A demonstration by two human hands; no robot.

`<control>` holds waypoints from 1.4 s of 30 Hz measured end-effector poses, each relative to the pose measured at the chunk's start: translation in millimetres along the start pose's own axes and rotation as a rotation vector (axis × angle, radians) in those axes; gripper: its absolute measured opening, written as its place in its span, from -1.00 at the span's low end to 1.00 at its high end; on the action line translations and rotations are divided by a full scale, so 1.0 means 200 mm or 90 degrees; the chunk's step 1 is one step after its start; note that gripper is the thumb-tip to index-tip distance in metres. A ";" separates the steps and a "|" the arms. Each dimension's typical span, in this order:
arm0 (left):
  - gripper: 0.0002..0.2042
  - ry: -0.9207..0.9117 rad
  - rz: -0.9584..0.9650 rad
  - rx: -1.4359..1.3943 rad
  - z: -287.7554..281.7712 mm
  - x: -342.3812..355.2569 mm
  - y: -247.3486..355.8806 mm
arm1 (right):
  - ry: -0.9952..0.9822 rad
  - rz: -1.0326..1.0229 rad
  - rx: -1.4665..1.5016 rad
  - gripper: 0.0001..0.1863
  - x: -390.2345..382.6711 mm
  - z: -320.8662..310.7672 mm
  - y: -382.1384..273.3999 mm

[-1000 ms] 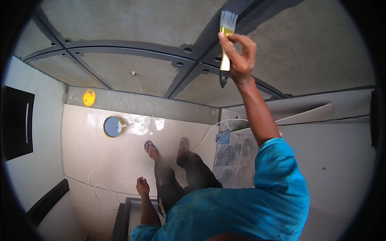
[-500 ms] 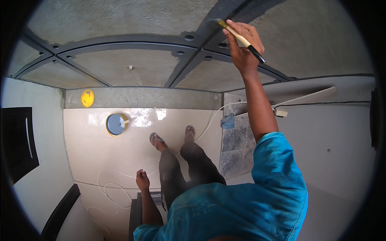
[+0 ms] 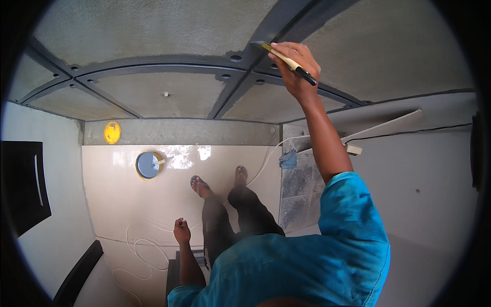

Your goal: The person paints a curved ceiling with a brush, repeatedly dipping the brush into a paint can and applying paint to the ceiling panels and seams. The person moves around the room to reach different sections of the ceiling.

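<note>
My right hand (image 3: pixel 302 66) is raised to the wall, closed around a paintbrush (image 3: pixel 289 62) with a pale wooden handle and a black end. The bristles touch a dark grey painted band (image 3: pixel 255 66) beside a groove, where vertical and horizontal bands cross. Between the bands are bare grey cement panels (image 3: pixel 158 87). Dark round holes sit in the bands near the panel corners. My left hand (image 3: pixel 181 230) hangs low at my side, fingers curled; whether it holds anything I cannot make out.
A bucket of grey-blue paint (image 3: pixel 148 166) stands on the glossy tiled floor (image 3: pixel 112 199) with a pale stick or handle in it. A yellow lid (image 3: pixel 112 132) lies near the wall's foot. White cable (image 3: pixel 148 256) loops across the floor. A blue cloth (image 3: pixel 288 159) lies by grey tiles.
My right hand and the paintbrush have moved down and slightly left along the dark band. The view has shifted a little; my left hand stays low.
</note>
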State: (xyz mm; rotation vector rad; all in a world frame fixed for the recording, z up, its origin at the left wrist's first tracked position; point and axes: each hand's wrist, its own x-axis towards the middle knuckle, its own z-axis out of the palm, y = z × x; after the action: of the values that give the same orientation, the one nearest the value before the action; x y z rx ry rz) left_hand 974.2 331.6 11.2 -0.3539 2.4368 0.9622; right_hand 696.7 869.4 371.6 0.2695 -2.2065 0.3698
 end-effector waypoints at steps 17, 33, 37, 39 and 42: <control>-0.73 -0.004 0.004 -0.031 -0.01 0.07 -0.01 | 0.179 -0.258 -0.179 -0.58 0.52 -0.35 0.02; -0.83 0.063 0.072 -0.075 0.04 0.21 -0.24 | 0.221 -0.224 0.039 -0.74 1.07 -0.71 0.05; -0.77 0.010 -0.016 -0.056 -0.05 0.18 -0.18 | 0.316 -0.303 -0.151 -0.72 1.09 -0.75 -0.10; -0.77 0.011 -0.003 -0.043 -0.08 0.17 -0.14 | 0.258 -0.303 -0.205 -0.68 0.92 -0.65 -0.02; -0.80 0.038 0.062 -0.021 -0.07 0.17 -0.13 | 0.086 -0.227 -0.185 -0.71 0.56 -0.45 -0.01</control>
State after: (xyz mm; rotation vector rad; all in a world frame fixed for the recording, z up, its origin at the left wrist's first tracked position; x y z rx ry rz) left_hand 951.5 301.5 -12.7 -0.2818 2.5142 1.0489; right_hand 694.0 892.8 513.8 0.4547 -1.9968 -0.1249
